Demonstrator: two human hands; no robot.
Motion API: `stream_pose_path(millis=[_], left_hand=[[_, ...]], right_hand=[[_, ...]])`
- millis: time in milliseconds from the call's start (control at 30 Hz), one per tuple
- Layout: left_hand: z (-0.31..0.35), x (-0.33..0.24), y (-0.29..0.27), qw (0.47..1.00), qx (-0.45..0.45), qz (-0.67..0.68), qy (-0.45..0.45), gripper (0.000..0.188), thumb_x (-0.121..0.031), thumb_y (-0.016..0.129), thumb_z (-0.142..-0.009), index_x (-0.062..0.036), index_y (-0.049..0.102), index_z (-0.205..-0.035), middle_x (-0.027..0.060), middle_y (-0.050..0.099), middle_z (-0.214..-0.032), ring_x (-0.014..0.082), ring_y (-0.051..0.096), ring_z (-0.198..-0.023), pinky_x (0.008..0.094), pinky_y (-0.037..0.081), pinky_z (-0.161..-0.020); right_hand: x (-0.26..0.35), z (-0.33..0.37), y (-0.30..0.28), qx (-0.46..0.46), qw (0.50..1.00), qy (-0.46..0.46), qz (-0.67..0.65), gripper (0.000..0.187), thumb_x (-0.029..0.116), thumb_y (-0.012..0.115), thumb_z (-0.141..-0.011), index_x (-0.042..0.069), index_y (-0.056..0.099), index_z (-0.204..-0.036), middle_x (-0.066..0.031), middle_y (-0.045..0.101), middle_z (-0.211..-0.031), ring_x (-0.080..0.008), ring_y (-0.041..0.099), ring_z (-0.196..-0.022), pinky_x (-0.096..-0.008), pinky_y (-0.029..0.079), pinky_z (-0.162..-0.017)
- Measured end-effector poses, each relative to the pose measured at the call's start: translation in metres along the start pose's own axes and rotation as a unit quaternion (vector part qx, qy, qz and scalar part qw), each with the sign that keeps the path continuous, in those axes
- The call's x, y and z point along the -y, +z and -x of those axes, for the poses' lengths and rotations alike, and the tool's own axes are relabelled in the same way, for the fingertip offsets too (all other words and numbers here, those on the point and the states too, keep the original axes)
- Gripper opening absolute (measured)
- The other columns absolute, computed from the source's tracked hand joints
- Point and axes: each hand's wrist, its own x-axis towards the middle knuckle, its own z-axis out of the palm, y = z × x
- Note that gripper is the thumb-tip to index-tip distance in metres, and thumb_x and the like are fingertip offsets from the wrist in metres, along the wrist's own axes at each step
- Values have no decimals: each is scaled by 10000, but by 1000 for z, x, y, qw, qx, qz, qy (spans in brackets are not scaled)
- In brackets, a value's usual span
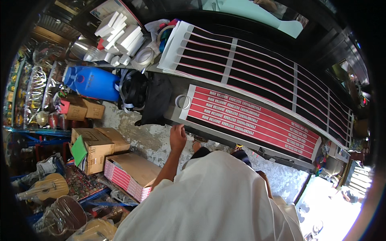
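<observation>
My left hand (177,136) reaches up to the near edge of a long grey table (171,114), fingers loosely bent, with nothing visible in it. Just beyond it on the table lie a roll of clear tape (183,101) and a red printed sheet cut into long strips (249,120). Behind that sheet lie wide black sheets with pink stripes (257,66). My white shirt (217,201) fills the lower middle. Only a sliver of my right arm (264,180) shows beside the shirt; the right hand is hidden.
A black bag (150,98) hangs over the table's left end, beside a blue water jug (94,82). Stacked white boxes (120,34) sit at the back. Cardboard boxes (96,146), an open carton of red sheets (128,174) and a small wrapped guitar (44,186) crowd the floor on the left.
</observation>
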Motion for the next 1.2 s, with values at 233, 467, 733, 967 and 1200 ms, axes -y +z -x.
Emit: stream_pose_path(millis=[233,467,733,967,1200], left_hand=[[-90,24,-29,984,126,57,112,276,-64,707,-962,-46,692,-1237,178,680,-1147,420,643,-1101,520,540,-961],[-125,42,-25,943,229,126,206,275,-79,760,-938,-53,713,-1207,152,689,-1152,390,666,-1108,487,562,-942],[-125,52,-15,930,268,142,207,255,-80,773,-929,-53,710,-1175,134,668,-1104,377,674,-1085,481,568,-912],[-128,55,-18,924,273,161,211,228,-38,740,-922,-28,688,-1144,158,654,-1109,394,666,-1077,488,563,-919],[-128,53,-19,925,250,164,233,267,-40,733,-911,-19,649,-1164,185,645,-1088,413,662,-1048,503,560,-903]], right_hand=[[60,45,76,-7,1000,1,-6,316,377,629,-980,105,761,-1071,-229,770,-1042,-444,745,-898,-520,590,-812],[77,88,132,-25,999,29,-11,330,396,640,-977,111,763,-1091,-223,771,-1064,-438,747,-909,-510,594,-823],[81,112,171,-37,998,51,-22,349,418,652,-973,119,764,-1114,-216,772,-1089,-430,751,-920,-499,599,-836],[86,121,193,-40,997,59,-29,366,437,663,-970,126,766,-1133,-209,773,-1110,-423,753,-930,-489,603,-847],[88,127,207,-37,997,60,-28,385,456,673,-967,133,768,-1153,-203,774,-1132,-416,756,-941,-479,607,-858]])
